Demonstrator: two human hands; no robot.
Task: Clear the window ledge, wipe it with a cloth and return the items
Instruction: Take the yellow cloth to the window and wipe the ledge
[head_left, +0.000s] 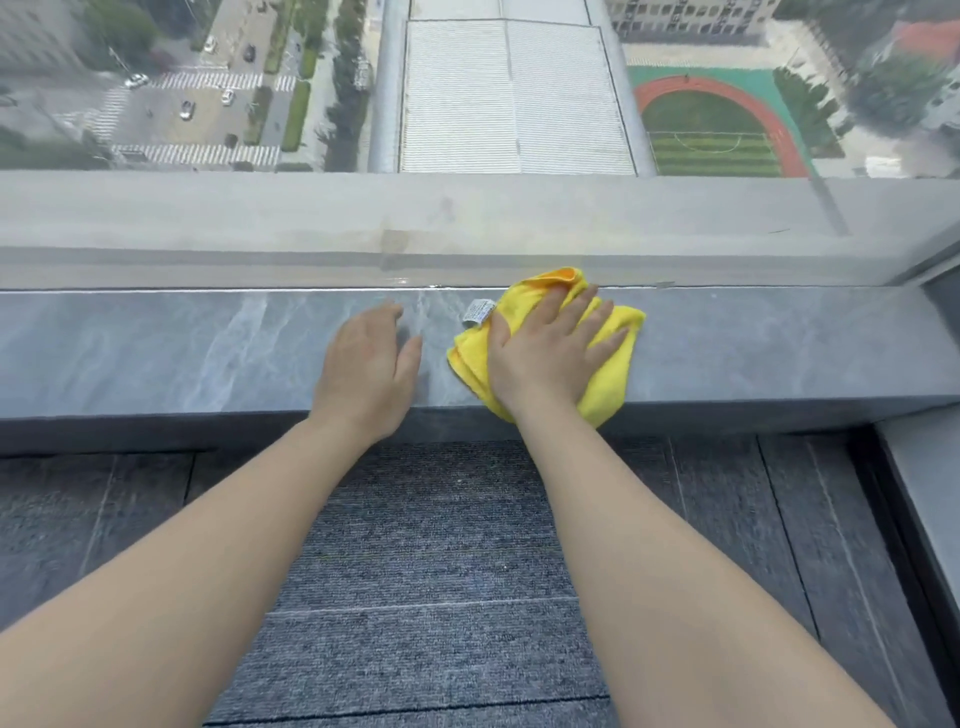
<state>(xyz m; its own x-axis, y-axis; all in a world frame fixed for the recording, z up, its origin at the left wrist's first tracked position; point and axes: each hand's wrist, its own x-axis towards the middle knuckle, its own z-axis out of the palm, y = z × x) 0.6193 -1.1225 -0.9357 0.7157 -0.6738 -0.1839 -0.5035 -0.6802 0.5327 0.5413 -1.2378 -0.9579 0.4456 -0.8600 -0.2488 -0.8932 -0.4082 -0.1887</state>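
A grey marble window ledge (156, 348) runs across the view below the glass. A folded yellow cloth (615, 340) with a small white label lies on it right of centre. My right hand (545, 358) presses flat on the cloth, fingers spread toward the window. My left hand (371, 364) rests on the bare ledge just left of the cloth, fingers loosely apart, holding nothing. No other items are on the visible stretch of ledge.
The window pane (467, 223) rises directly behind the ledge, showing streets and a sports field far below. A dark frame and wall corner (930, 291) close off the ledge at the right. Grey carpet tiles (441, 545) cover the floor under my arms.
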